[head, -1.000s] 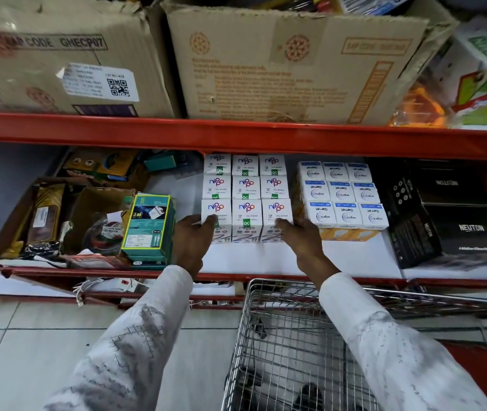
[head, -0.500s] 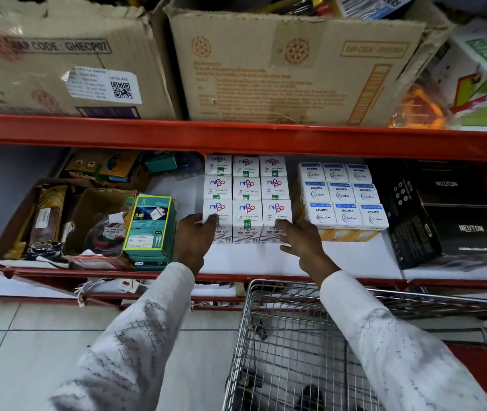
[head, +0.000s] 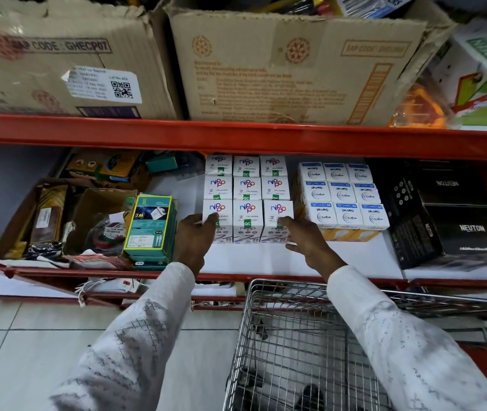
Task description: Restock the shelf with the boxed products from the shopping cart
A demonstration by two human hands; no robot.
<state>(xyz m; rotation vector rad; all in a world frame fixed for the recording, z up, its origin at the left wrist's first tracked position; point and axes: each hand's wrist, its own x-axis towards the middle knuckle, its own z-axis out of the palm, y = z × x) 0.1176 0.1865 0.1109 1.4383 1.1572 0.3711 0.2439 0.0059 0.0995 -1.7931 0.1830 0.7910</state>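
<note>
The white boxes [head: 247,197] stand on the lower shelf [head: 266,262] as a block three wide and three deep, just left of a similar block of blue-topped boxes [head: 343,195]. The left hand [head: 196,237] rests against the left front box, its fingers [head: 211,218] spread open over that box's top corner and not wrapped around anything. The right hand [head: 310,241] reaches to the right front box, fingers loosely spread too, one fingertip on the box's top edge and the rest hanging free in front of it. Neither hand holds a box.

The step in hand looks like squaring up the front row. To do it well, press both outer boxes inward with flat palms at once so the row closes without gaps, then nudge the fronts level with each other. Light, even pressure matters: these small cartons are likely light and will tip or skew if pushed from the top corner alone, so contact lower on the side faces would be steadier. Keep the right side clear of the blue-topped block so that row is not shoved askew.

The shopping cart [head: 295,336] stands directly below; what shows of its basket seems nearly empty apart from something dark at the bottom, which I cannot identify. A free strip of shelf in front of the row could take more boxes.
</note>
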